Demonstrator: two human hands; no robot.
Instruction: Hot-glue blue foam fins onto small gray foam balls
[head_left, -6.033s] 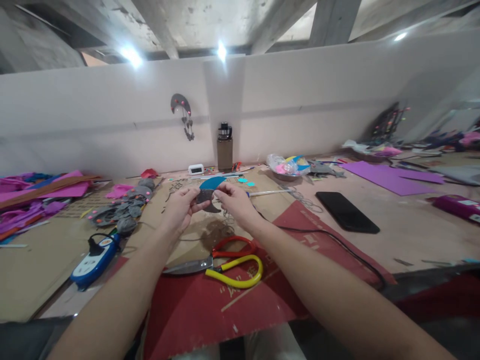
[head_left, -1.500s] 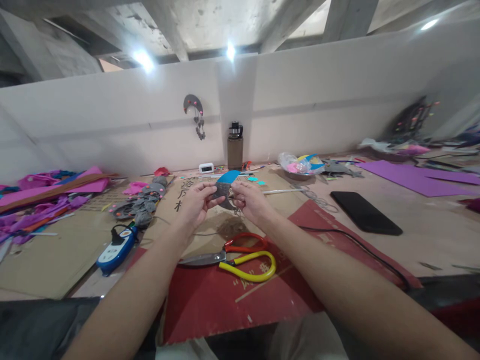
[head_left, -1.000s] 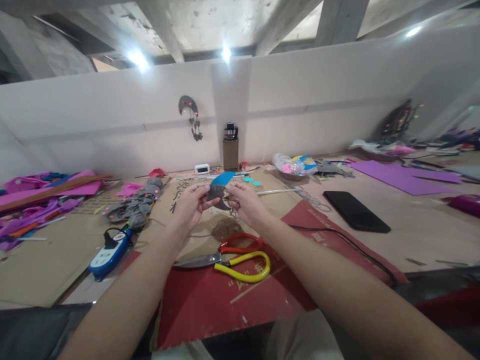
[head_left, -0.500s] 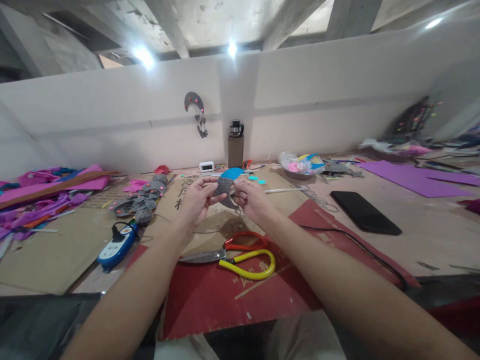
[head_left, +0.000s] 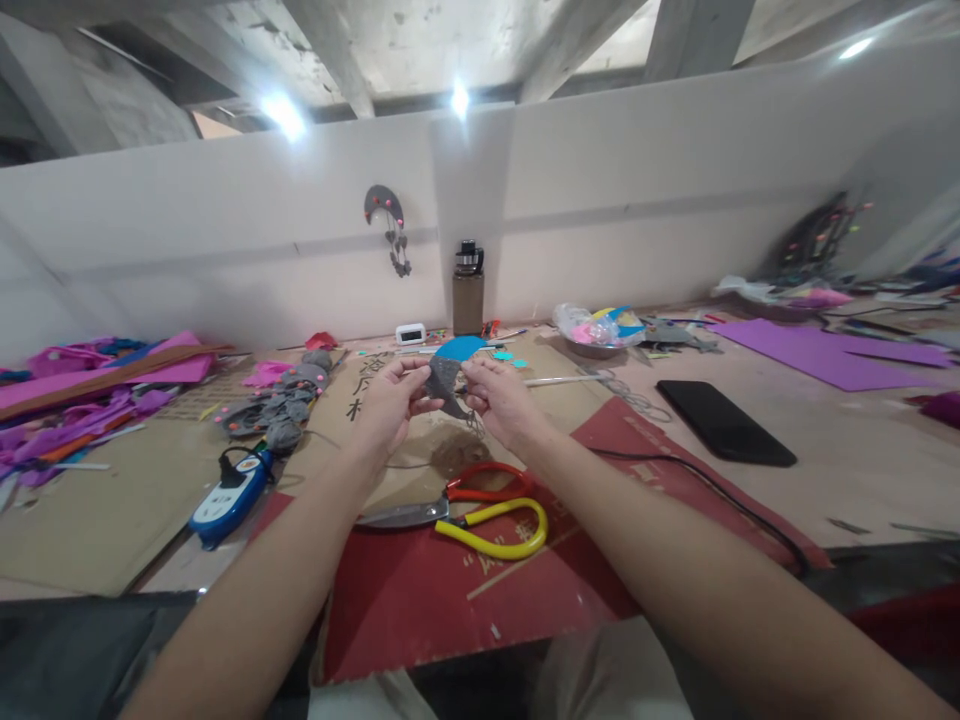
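A small piece of grey felt [head_left: 445, 382] is stretched between my two hands above the cardboard. My left hand [head_left: 399, 400] pinches its left side between thumb and fingers. On the opposite side, my right hand [head_left: 491, 395] has its fingertips closed on the edge. Thin strands hang below the felt near my right fingers. Just behind it shows a blue piece [head_left: 460, 348]; whether the two touch I cannot tell. Below my hands, scissors [head_left: 491, 525] with one red and one yellow handle lie partly spread on the red board [head_left: 405, 610].
A blue-and-white power strip [head_left: 232, 500] and grey felt pieces lie left. A black phone [head_left: 724, 422] rests right, near purple sheets [head_left: 817, 355]. A bottle [head_left: 468, 295] stands by the wall, left of a bowl [head_left: 596, 348] of scraps. A black cable [head_left: 705, 465] crosses the red board.
The grey felt has turned slightly and now shows more of its surface between my fingers. Both hands keep their hold; the whole view has shifted a little.
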